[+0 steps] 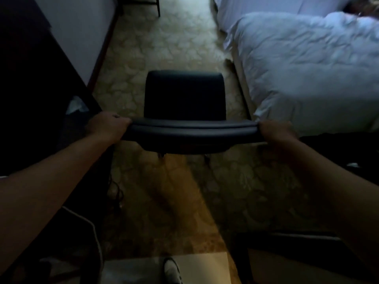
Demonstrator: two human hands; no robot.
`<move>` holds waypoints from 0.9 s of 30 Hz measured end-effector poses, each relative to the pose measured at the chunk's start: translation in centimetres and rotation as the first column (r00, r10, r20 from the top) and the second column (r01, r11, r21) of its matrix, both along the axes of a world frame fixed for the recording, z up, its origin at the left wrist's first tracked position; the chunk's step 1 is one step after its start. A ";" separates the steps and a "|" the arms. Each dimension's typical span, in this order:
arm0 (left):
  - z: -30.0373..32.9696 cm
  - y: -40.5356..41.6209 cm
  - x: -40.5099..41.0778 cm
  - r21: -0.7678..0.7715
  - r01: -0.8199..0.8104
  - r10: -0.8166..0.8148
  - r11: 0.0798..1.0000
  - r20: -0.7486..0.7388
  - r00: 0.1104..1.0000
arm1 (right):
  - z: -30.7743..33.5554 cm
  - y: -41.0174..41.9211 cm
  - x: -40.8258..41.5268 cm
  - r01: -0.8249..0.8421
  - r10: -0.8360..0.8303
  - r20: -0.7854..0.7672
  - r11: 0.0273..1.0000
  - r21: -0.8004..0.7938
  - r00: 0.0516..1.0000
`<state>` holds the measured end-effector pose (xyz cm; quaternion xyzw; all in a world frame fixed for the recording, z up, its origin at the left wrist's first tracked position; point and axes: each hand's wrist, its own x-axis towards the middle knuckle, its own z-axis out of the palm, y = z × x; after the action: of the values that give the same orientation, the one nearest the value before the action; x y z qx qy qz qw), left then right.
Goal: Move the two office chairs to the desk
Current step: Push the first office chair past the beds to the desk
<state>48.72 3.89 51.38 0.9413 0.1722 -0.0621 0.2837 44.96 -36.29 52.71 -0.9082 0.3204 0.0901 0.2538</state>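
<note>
The left hand [106, 125] curls round the left end of the backrest's top edge, and the right hand [275, 131] grips the right end the same way — both wrapped on the dark, padded, leather-look office chair [184, 103], which stands on the pale patterned carpet [168, 44] directly ahead, its seat facing away from the person. Only this one chair is clearly in view; I cannot tell where the second one is.

The aisle is the trouble. Just to the right the white rumpled duvet [307, 68] hangs off the bed, its corner near the chair's right side — a caster could catch the cloth and drag it. To the left a dark piece of furniture [30, 89] runs alongside; I cannot tell whether it is the desk. A swerve that way would knock the chair's edge against it.

Lower left, a thin white cable [93, 228] and dark cords trail over the floor near the person's white shoe [171, 270]: likely a snag for feet. The room is dim, so small obstacles ahead are hard to judge.
</note>
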 end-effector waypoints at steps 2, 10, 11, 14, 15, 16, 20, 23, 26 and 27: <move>1.5 -0.6 4.0 0.045 0.089 -0.086 0.995 -0.078 0.993 | 1.5 0.0 3.4 -0.118 0.114 -0.037 0.985 -0.122 0.993; 4.6 -3.4 13.4 0.291 0.118 -0.177 0.949 0.183 0.967 | 5.2 2.0 14.6 -0.541 0.600 -0.026 0.702 -0.462 0.800; 5.1 -3.5 15.6 0.301 0.124 -0.181 0.946 0.169 0.969 | 5.3 2.7 16.2 -0.568 0.654 0.017 0.669 -0.479 0.756; 6.6 -4.6 22.3 0.335 0.133 -0.180 0.933 0.113 0.977 | 6.3 4.9 21.8 -0.552 0.691 0.040 0.608 -0.571 0.721; 6.8 -5.0 24.1 0.346 0.123 -0.172 0.930 0.116 0.978 | 6.5 5.0 23.6 -0.539 0.687 0.046 0.607 -0.584 0.725; 7.0 -5.2 26.1 0.339 0.105 -0.159 0.935 0.138 0.978 | 6.8 4.9 25.8 -0.536 0.688 0.050 0.607 -0.587 0.724; 7.2 -4.5 30.4 0.269 0.092 -0.142 0.959 0.172 0.975 | 6.7 3.9 31.0 -0.630 0.746 -0.012 0.553 -0.546 0.666; 7.5 -4.5 33.4 0.256 0.111 -0.155 0.960 0.158 0.975 | 7.0 3.9 35.3 -0.687 0.724 -0.052 0.628 -0.365 0.688; 7.9 -4.5 37.4 0.282 0.122 -0.167 0.951 0.142 0.976 | 6.7 3.9 39.7 -0.707 0.724 -0.067 0.643 -0.294 0.686; 8.0 -4.6 38.3 0.303 0.137 -0.182 0.943 0.126 0.975 | 6.6 3.9 40.5 -0.704 0.718 -0.070 0.652 -0.281 0.693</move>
<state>86.97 -0.67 59.36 0.9856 0.0806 0.0131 0.1478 85.44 -32.44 59.34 -0.9893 -0.0570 0.1132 0.0718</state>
